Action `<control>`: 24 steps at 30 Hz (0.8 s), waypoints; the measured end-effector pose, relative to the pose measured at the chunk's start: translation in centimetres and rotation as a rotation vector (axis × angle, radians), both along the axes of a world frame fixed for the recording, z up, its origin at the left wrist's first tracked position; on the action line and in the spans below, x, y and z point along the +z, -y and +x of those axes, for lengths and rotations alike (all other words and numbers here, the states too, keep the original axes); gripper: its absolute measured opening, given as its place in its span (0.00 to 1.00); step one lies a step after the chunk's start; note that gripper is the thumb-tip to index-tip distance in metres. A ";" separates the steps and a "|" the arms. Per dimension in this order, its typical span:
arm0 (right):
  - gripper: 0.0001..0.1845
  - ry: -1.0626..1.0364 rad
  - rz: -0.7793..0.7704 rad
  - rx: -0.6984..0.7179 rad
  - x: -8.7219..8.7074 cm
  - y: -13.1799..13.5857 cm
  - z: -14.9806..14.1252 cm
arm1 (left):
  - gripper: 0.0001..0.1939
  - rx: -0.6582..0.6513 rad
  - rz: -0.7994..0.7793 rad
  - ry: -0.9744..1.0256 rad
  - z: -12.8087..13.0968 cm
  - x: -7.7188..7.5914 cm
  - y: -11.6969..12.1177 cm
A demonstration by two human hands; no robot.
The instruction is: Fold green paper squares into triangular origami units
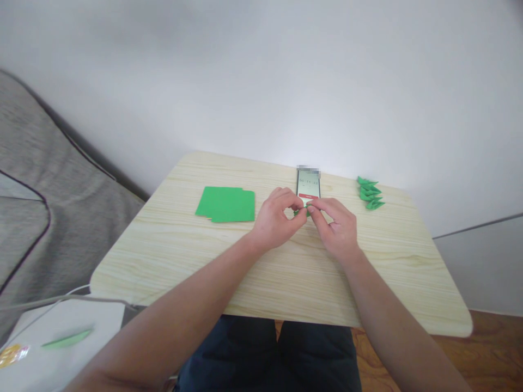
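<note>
Between my two hands is a small piece of folded green paper (309, 210), mostly covered by my fingers. My left hand (279, 219) pinches it from the left with thumb and fingertips. From the right, my right hand (335, 222) pinches the same piece, its thumb close to the left one. Just behind the fingers lies a phone (309, 184) showing a timer screen with a red bar. A stack of flat green paper sheets (227, 204) rests left of my hands. Several folded green paper pieces (370, 191) sit in a row at the far right.
The light wooden table (310, 288) has rounded corners and meets a white wall (261, 81) at its back. A grey cloth-covered seat (73, 179) stands to the left. Lower left, a white surface (93, 321) holds a pale green object (68, 340), with cables (73, 298) across it.
</note>
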State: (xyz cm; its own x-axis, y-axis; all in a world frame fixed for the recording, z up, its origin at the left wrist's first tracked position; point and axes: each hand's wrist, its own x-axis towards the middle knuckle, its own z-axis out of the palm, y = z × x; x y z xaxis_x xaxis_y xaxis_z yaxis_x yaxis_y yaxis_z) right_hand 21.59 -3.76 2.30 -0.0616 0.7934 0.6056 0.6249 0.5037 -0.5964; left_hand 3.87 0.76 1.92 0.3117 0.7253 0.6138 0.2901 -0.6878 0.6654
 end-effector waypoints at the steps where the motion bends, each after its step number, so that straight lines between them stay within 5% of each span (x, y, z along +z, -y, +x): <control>1: 0.09 0.005 0.004 -0.007 0.1 0.0 -0.1 | 0.07 0.002 0.001 0.004 0.0 0.0 0.0; 24: 0.11 -0.014 -0.072 -0.004 0.5 0.5 -0.3 | 0.07 -0.013 -0.015 0.054 0.2 -0.1 0.2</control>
